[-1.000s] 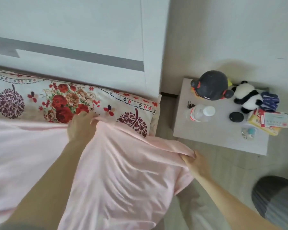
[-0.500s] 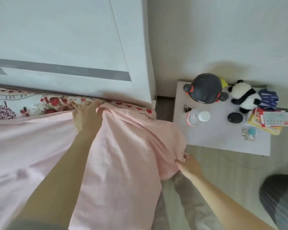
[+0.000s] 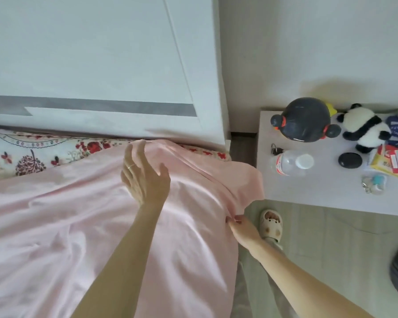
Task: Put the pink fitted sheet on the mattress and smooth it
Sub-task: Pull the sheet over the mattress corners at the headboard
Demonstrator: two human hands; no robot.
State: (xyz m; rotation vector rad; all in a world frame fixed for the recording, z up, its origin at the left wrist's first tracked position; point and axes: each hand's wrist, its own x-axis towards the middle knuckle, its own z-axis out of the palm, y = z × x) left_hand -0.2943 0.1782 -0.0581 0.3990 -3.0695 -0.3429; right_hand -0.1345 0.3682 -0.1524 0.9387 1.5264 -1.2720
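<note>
Just short of the headboard (image 3: 101,65), the left hand (image 3: 145,177) has let go of the sheet (image 3: 78,226). Half a second ago its fingers were bunched on the pink hem and dragging it up; now they are spread and relaxed, apparently lifted a little off the cloth, holding nothing. The right hand (image 3: 240,226) is down at the bed's side, its fingertips pinching a fold of the sheet, lower than it was a moment back.

A second ago the floral mattress (image 3: 28,157) showed broadly beyond the left fingertips, right across the corner. Now the pink reaches the headboard directly ahead of those fingers. Only a thin floral sliver is left to their right, and a wider band remains bare to their left. A loose flap of sheet hangs out past the right fingertips, toward the nightstand (image 3: 319,191).

By my reading, the corner pocket is roughly seated on top but not yet tucked down the side. The freed left hand is well placed to press the cloth flat while the right pulls the hem under. Deep folds run between the two hands, so the smoothing is still to come, and the bare band to the left wants covering.
</note>
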